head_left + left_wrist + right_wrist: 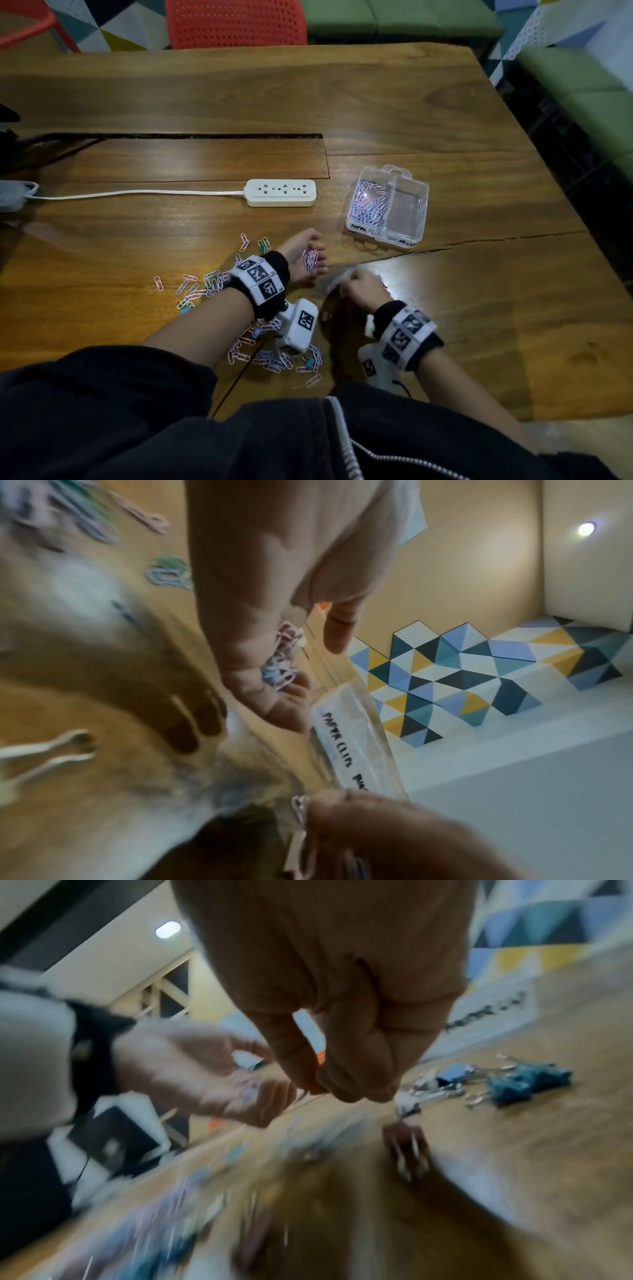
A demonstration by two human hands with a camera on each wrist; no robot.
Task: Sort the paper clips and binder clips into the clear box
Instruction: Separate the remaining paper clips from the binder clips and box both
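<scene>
My left hand [303, 255] lies palm up over the table, its fingers cupped round a small bunch of pastel paper clips [310, 259]; the same bunch [281, 657] shows in the left wrist view. Just to its right my right hand [359, 284] is blurred, its thumb and fingers [318, 1081] pinched on a paper clip [299, 808]. The clear box [408, 209] stands beyond both hands; its left compartment holds many paper clips [368, 204] and its right one is bare. Loose paper clips [197, 289] lie under and left of my left forearm. Blue binder clips [527, 1081] lie by my right hand.
A white power strip [280, 192] with its cable lies behind the clips, left of the box. More paper clips and small blue binder clips [281, 358] are scattered near the table's front edge. A red chair [236, 22] stands at the far side of the wooden table [428, 113].
</scene>
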